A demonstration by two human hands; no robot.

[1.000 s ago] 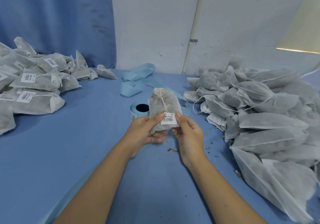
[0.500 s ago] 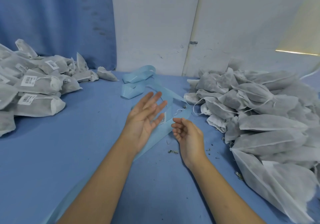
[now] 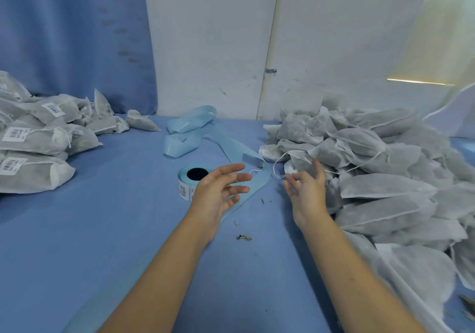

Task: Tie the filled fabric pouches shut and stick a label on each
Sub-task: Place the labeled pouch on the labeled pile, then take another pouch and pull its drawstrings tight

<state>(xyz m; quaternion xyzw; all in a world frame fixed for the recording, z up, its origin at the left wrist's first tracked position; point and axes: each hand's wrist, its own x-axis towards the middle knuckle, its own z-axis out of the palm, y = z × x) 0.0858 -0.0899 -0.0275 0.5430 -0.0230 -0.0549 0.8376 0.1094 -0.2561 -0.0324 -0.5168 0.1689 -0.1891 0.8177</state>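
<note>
A large heap of grey filled fabric pouches (image 3: pixel 380 168) without labels lies on the right of the blue table. A heap of tied pouches bearing white barcode labels (image 3: pixel 33 147) lies at the far left. A roll of labels (image 3: pixel 191 182) on light blue backing stands mid-table. My left hand (image 3: pixel 221 191) hovers beside the roll, fingers spread, holding nothing. My right hand (image 3: pixel 305 191) hangs open at the edge of the unlabelled heap, its fingers by a loose white drawstring (image 3: pixel 279 165).
Spent light blue backing tape (image 3: pixel 190 132) lies looped behind the roll and trails toward me under my left arm. Small bits of dried herb (image 3: pixel 244 237) lie on the blue tablecloth (image 3: pixel 115 229). A white wall and a blue curtain stand behind.
A second ago both hands held a tied, labelled pouch; it is gone from them. Both hands are open, and the right one has moved right to the unlabelled heap.
</note>
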